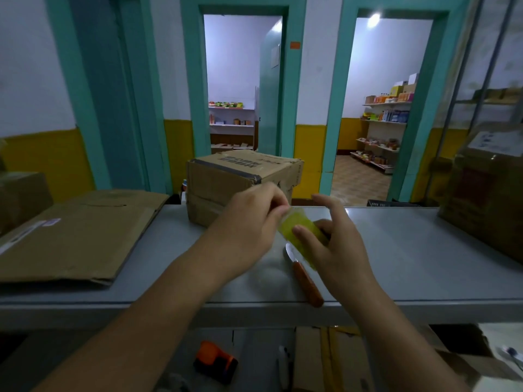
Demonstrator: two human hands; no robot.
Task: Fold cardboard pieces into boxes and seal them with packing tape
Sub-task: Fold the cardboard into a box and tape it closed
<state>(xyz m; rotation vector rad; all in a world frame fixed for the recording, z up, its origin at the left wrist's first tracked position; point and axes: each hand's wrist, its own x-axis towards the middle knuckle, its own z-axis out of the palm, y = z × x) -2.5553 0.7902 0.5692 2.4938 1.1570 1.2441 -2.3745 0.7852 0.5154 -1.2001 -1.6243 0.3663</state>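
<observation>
Currently both hands work one thing at the centre of the frame: a roll of yellowish packing tape (297, 219), held above the grey table (410, 250). The right hand (339, 244) grips the roll, its thumb pressed on the outer face and its fingers curled round the far side. The left hand (249, 224) pinches at the roll's upper left edge, apparently picking up the loose end; blur hides how much tape is free.

Just behind the hands stands an assembled cardboard box (240, 179), its top flaps closed. Flattened cardboard (79, 233) lies at the left of the frame, not yet folded.

Several things could go wrong:

- **Losing the tape end:** the pinch looks small, so the end could slip from the fingertips and stick back onto the roll.
- **Tangled tape:** a fast or crooked pull could fold the strip onto itself, or stick it to the fingers.
- **The knife:** a knife (304, 274) with a reddish-brown handle lies directly below the hands. Its blade points toward the roll, and its handle reaches the table's front edge. A hand dropping to the table could meet the blade, or a forearm could knock the knife off onto the lower level, where an orange-and-black tape dispenser (216, 360) sits.
</observation>
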